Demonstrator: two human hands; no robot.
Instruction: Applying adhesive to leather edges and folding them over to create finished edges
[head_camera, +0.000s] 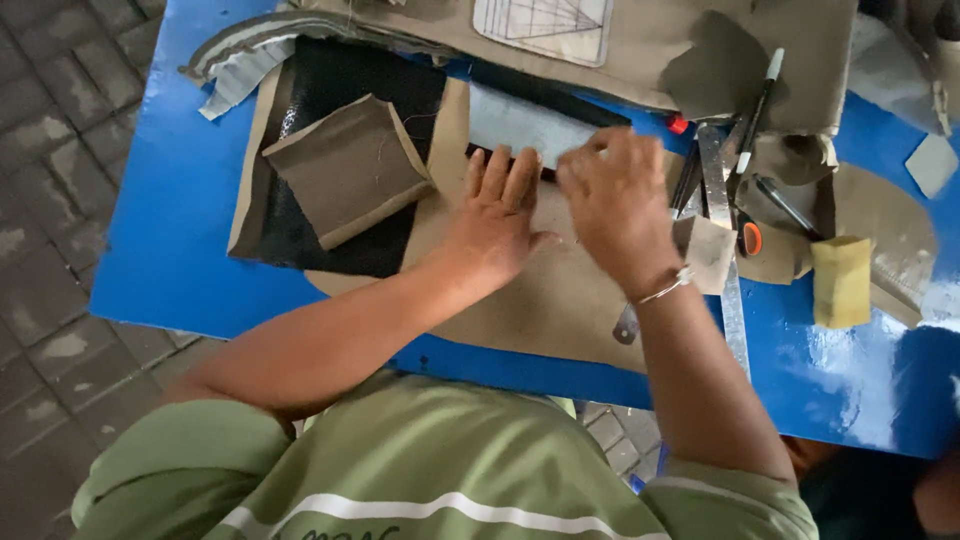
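Blue table (170, 240) over grey paving, spread with tan sheets and cut pieces.

Largest first: tan sheet (560, 300) lying flat under both hands; black panel (340, 90) to its left, touching it, with a folded tan piece (345, 165) on top; pale grey strip (520, 122) lying on a dark strip at the sheet's far edge. Left hand (497, 215) spread flat, fingers pressing the near edge of the strips, grasping nothing. Right hand (618, 195) bent over the grey strip's right end, fingertips down on it; pinching or only pressing, cannot tell. Ruler (722, 210), pens (757, 108), orange-handled cutter (748, 238) and yellow sponge (842, 280) lying untouched at right. Judging by this: pieces cut, strip being placed, not yet visibly fixed.
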